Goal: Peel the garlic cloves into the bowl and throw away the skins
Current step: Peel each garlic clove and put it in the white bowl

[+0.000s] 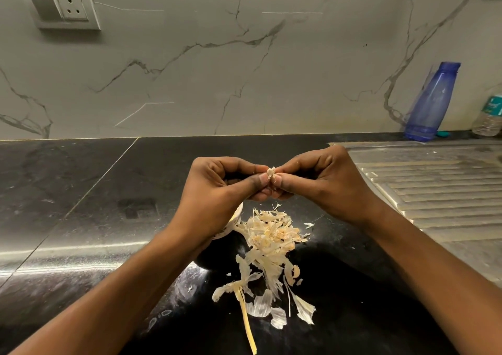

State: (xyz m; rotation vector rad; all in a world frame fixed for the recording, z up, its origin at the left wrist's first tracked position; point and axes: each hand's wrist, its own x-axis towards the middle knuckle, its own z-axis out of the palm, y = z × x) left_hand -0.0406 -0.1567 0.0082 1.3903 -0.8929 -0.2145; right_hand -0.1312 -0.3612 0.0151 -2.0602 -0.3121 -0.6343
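1. Head view: a black table (pixel 81 191) fills the lower half.
2. The left hand (pixel 222 183) and right hand (pixel 320 180) meet above it, fingertips together.
3. Loose skins (pixel 271 237) lie heaped on the table below the hands.
4. A bowl (pixel 235 216) shows only part of its rim under the left wrist.
5. The garlic clove (pixel 271 172) is pinched in each hand's grip, between thumb and forefinger.

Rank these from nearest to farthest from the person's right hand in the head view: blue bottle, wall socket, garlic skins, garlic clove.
1. garlic clove, pinched by the right hand.
2. garlic skins, on the counter below.
3. blue bottle, back right.
4. wall socket, far upper left.
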